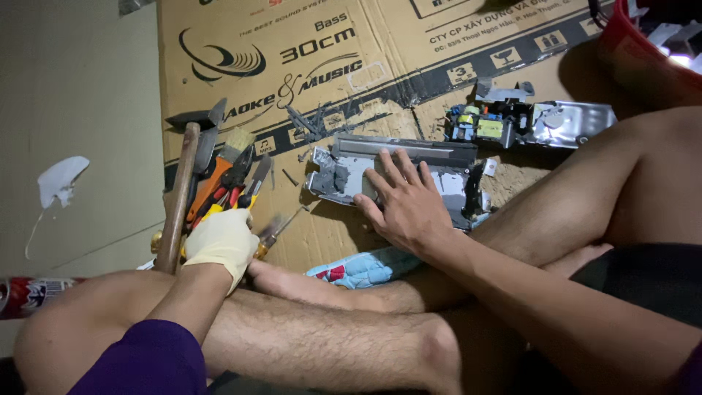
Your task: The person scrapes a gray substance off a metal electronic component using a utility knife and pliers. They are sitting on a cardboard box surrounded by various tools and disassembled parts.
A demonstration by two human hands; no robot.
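A large flattened brown cardboard sheet (409, 80) lies on the floor and carries everything. Near its lower middle lies a grey, broken-open plastic and metal device casing (351, 172). The bare right hand (406, 205) rests flat on the casing, its fingers spread open and gripping nothing. Toward the right edge of the cardboard lies a green and blue circuit board (482, 126), just beside a silver metal plate (578, 121). At the left edge is a heap of hand tools (227, 175), with a wooden-handled hammer (178, 197). The left hand (219, 245), in a pale yellow glove, is upon the tool handles with its fingers curled; I cannot tell whether it grips one.
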